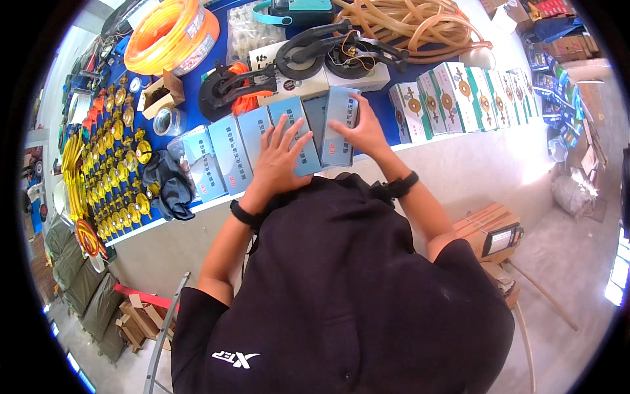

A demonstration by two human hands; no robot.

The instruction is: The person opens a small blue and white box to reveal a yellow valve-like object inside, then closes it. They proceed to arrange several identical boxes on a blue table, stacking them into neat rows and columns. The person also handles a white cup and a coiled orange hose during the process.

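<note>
Several light-blue cardboard boxes (230,152) with printed writing stand in a row along the front edge of the blue-topped table. My left hand (280,160) lies over the boxes at the row's right part, its fingers spread and its palm low near the table edge. At the right end, my right hand (366,125) grips another light-blue box (338,147), thumb on its face and fingers round its far right side. That box tilts slightly away from its neighbour. Between the two, a darker blue box surface (315,111) shows partly.
White-and-green boxes (445,103) line the table's right side. Brass-yellow gas regulators (115,172) and a crumpled dark cloth (168,184) lie left. Behind are black cast burners (300,59), an orange hose coil (167,37) and tan tubing (418,24). Cartons (487,226) stand below, right.
</note>
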